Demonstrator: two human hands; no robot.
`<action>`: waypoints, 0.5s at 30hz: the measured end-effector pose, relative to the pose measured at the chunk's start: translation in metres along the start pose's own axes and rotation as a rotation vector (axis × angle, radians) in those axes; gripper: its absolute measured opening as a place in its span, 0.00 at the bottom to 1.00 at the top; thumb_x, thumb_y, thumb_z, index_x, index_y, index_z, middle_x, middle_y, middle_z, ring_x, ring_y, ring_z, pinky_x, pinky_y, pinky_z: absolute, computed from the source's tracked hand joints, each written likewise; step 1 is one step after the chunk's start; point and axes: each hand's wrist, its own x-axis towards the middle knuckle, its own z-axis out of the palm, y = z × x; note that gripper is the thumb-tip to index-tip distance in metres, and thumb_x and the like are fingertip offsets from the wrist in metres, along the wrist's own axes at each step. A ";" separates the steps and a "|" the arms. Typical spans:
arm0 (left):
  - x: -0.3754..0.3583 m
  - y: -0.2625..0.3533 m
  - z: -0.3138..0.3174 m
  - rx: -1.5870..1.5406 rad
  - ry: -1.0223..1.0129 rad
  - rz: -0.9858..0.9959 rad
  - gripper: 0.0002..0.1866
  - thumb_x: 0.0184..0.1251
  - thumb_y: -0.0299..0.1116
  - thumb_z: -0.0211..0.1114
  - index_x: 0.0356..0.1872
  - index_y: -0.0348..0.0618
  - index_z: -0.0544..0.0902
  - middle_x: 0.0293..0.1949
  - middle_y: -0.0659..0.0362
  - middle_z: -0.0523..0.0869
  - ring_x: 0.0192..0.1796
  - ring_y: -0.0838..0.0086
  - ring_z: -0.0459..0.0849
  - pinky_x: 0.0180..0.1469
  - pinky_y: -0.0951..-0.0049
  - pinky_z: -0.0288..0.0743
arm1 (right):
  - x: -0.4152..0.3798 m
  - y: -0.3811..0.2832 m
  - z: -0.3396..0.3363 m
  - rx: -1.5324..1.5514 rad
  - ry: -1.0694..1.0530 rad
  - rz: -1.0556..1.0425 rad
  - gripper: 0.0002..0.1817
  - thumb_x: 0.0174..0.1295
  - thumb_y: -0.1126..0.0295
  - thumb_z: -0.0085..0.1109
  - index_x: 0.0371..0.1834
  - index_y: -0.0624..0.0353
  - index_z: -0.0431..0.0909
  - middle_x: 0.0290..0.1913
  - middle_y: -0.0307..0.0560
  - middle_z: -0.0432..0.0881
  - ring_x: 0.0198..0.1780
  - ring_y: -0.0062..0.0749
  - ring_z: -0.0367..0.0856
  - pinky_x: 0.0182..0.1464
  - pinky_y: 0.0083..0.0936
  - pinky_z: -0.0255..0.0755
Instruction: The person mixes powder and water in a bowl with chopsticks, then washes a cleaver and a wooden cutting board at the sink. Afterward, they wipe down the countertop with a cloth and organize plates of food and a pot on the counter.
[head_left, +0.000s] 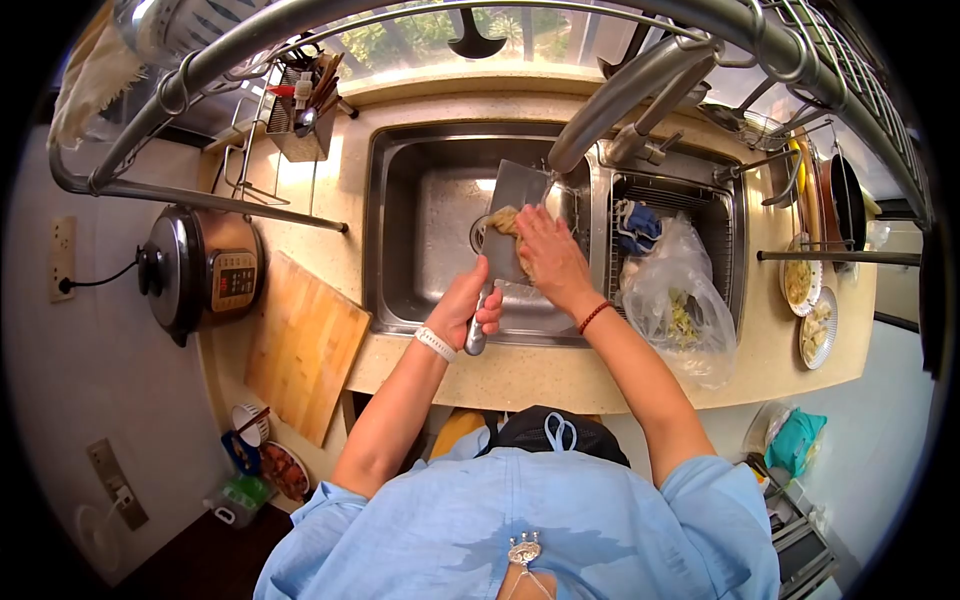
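In the head view, my left hand (474,300) is wrapped around the grey handle of a cleaver (520,186). Its broad metal blade points away from me over the left sink basin (430,200), below the faucet (600,110). My right hand (548,255) presses a crumpled tan cloth (503,222) against the blade, fingers close together. Part of the cloth is hidden under that hand. Whether water is running from the spout is hard to make out.
A wooden cutting board (308,345) and an electric pressure cooker (205,270) stand left. The right basin holds a rack with a blue cloth (637,226) and a clear plastic bag (680,290). Plates of food (818,328) sit far right. A metal rack bar (240,205) crosses overhead.
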 end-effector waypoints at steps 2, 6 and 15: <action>-0.002 -0.008 -0.005 -0.021 -0.002 -0.003 0.22 0.73 0.60 0.49 0.34 0.51 0.72 0.16 0.66 0.71 0.14 0.83 0.66 0.18 0.78 0.65 | 0.001 0.035 0.000 0.110 0.066 0.121 0.21 0.68 0.67 0.49 0.63 0.57 0.70 0.63 0.52 0.71 0.64 0.50 0.68 0.64 0.41 0.63; 0.003 -0.013 0.000 -0.095 0.076 0.089 0.13 0.75 0.48 0.55 0.40 0.50 0.69 0.19 0.63 0.74 0.16 0.79 0.70 0.19 0.74 0.70 | -0.022 0.072 0.001 0.272 -0.119 0.252 0.13 0.64 0.67 0.53 0.48 0.60 0.79 0.41 0.55 0.79 0.44 0.56 0.77 0.46 0.42 0.72; 0.070 0.020 0.058 -0.542 -0.170 0.134 0.06 0.73 0.31 0.56 0.37 0.39 0.73 0.29 0.60 0.79 0.32 0.74 0.82 0.38 0.69 0.83 | 0.004 0.170 -0.048 0.450 0.666 0.704 0.27 0.65 0.64 0.59 0.63 0.69 0.69 0.56 0.62 0.80 0.54 0.44 0.82 0.58 0.32 0.73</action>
